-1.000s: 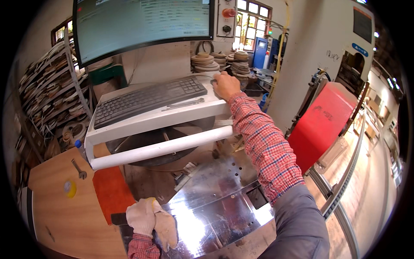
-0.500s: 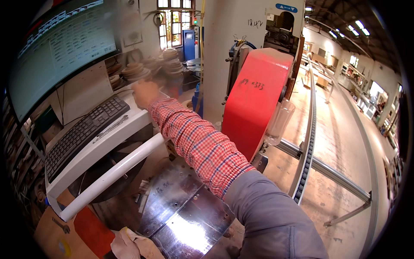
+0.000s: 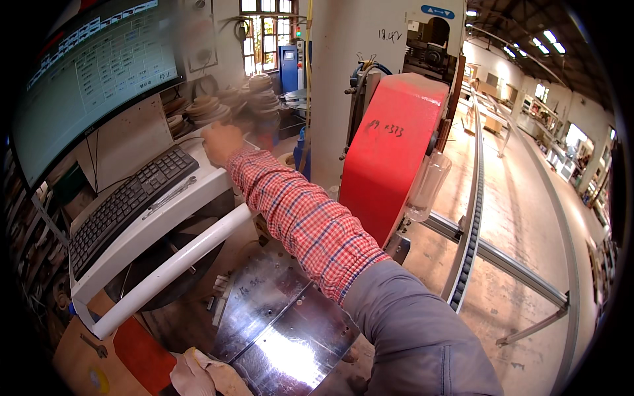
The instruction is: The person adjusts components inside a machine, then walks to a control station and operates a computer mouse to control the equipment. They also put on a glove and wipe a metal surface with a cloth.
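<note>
My right arm, in a checked sleeve under a grey one, reaches across to the far left. My bare right hand (image 3: pixel 221 143) rests, fingers curled down, on the right end of a white shelf (image 3: pixel 210 177), beside a black keyboard (image 3: pixel 135 198). Whatever lies under its palm is hidden. A large monitor (image 3: pixel 99 79) showing a table stands above the keyboard. At the bottom edge, what looks like my left hand (image 3: pixel 201 375) in a pale glove is partly cut off; its fingers cannot be made out. Next to it lies a shiny metal plate (image 3: pixel 264 310).
A red machine guard (image 3: pixel 396 132) rises right of my arm, with a clear plastic cylinder (image 3: pixel 429 188) on its side. A white tube (image 3: pixel 175 269) runs below the shelf. A wrench (image 3: pixel 94 345) lies at lower left. A long roller rail (image 3: pixel 473 224) stretches away at right.
</note>
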`<state>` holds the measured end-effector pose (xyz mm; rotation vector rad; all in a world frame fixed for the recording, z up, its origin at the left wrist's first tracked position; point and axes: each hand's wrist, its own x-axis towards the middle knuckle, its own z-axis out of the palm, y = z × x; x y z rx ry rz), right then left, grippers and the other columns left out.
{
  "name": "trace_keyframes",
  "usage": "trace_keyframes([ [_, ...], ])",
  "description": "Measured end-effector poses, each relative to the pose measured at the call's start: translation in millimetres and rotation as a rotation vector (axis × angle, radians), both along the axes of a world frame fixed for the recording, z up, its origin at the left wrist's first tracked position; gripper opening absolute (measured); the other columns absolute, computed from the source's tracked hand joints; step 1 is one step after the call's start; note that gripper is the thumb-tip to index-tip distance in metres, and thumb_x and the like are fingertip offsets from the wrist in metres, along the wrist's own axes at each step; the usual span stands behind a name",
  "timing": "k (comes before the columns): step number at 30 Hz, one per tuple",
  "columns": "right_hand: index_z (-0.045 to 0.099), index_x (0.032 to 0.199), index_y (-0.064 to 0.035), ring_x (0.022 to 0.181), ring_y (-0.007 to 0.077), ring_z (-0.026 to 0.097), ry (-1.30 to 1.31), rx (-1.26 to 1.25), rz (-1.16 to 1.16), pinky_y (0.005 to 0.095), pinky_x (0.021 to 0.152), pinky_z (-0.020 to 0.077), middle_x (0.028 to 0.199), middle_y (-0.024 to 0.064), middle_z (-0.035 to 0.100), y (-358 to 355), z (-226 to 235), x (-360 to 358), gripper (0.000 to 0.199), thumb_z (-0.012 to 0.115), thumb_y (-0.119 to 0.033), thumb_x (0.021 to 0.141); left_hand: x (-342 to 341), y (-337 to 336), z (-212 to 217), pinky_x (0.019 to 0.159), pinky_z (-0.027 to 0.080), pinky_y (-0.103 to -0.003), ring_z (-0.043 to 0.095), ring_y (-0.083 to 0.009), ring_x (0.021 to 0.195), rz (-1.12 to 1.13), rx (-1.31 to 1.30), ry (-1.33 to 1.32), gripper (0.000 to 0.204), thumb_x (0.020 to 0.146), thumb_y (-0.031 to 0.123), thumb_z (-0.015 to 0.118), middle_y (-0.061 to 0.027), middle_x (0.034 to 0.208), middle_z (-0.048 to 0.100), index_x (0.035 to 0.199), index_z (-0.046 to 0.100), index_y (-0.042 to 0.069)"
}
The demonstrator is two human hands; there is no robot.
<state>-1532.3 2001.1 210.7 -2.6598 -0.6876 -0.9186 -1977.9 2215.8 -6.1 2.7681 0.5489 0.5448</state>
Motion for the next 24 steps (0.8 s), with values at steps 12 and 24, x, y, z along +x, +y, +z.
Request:
trace_keyframes([
  [12, 0.073, 0.115, -0.0144, 0.102, 0.0342, 0.069, 0.000, -0.013, 0.009, 0.0442, 0.083, 0.0565, 0.116, 0.0162, 0.064, -2, 0, -1, 0.026, 0.064, -0.022, 0.092, 0, 4, -8, 0.075, 0.055, -0.048, 0.071, -0.0370, 0.086, 0.003, 0.010, 0.032, 0.058, 0.104, 0.053, 0.031, -0.0130, 0.096, 0.074, 0.101, 0.074, 0.014],
  [24, 0.071, 0.109, -0.0136, 0.096, 0.0380, 0.069, -0.038, 0.061, 0.046, 0.0489, 0.082, 0.0556, 0.112, 0.0182, 0.064, -1, -4, 3, 0.023, 0.065, -0.025, 0.091, -2, 0, 2, 0.075, 0.053, -0.050, 0.070, -0.0388, 0.087, 0.012, 0.001, 0.078, 0.061, 0.105, 0.053, 0.026, -0.0149, 0.095, 0.073, 0.095, 0.072, 0.014],
])
